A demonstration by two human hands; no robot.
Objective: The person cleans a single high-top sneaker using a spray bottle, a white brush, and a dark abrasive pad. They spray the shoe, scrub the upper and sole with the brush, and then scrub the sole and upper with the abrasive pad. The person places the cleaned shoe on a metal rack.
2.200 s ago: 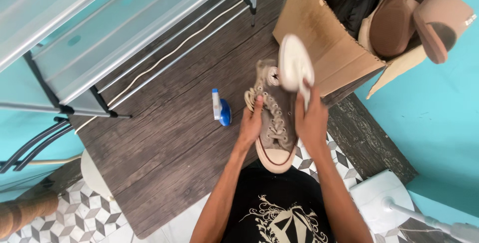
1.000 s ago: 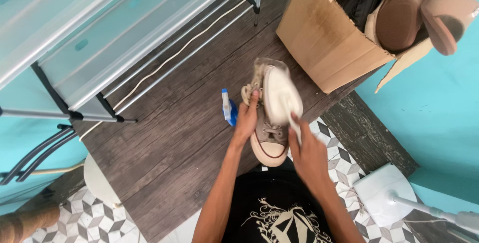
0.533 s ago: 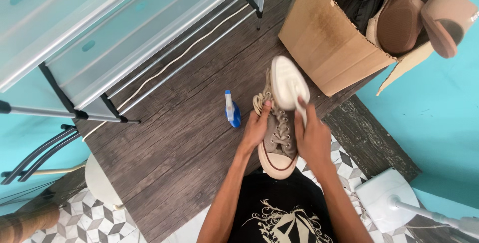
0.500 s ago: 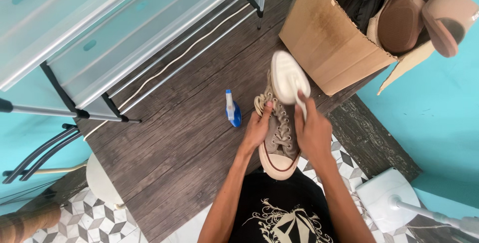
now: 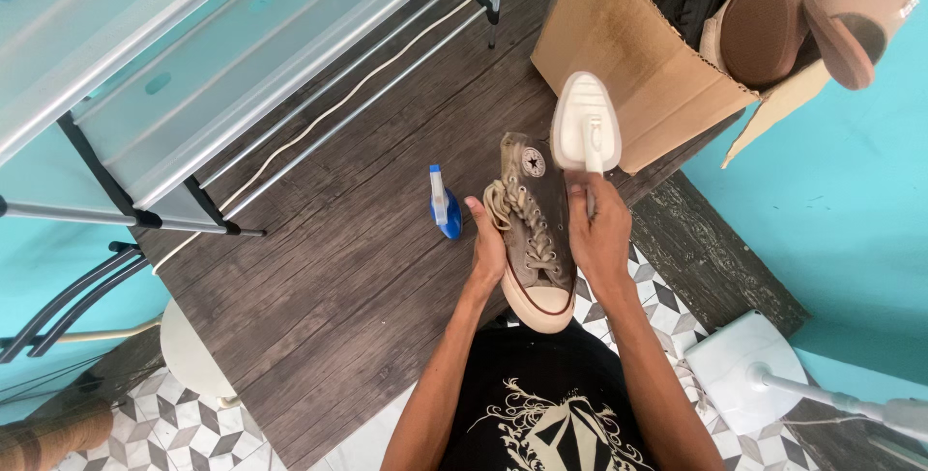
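Dark wood-plank floor [image 5: 319, 268] fills most of the view, with the grey metal shoe rack [image 5: 222, 74] upper left. Open brown cardboard box [image 5: 628, 55] upper right, with tan high-heeled shoes [image 5: 812, 16] sitting at its top edge. White fan base [image 5: 744, 369] lower right on the patterned tile.

Worn grey-brown canvas high-top sneaker with a white rubber toe cap [image 5: 535, 229] is held up over the floor, toe toward the person, between both hands. Left hand [image 5: 486, 249] cups its left side: thumb on the lace side, the other fingers wrapped behind the shoe, mostly hidden. Right hand [image 5: 599, 229] sits against the sneaker's right side, fingers curled tight around the handle of a white plastic scrub brush [image 5: 585, 123]. Brush head sticks up above the fingers, just beside the sneaker's ankle collar; contact there is unclear. Small blue spray bottle with a white nozzle [image 5: 443, 202] lies on the floor just left of the left thumb.
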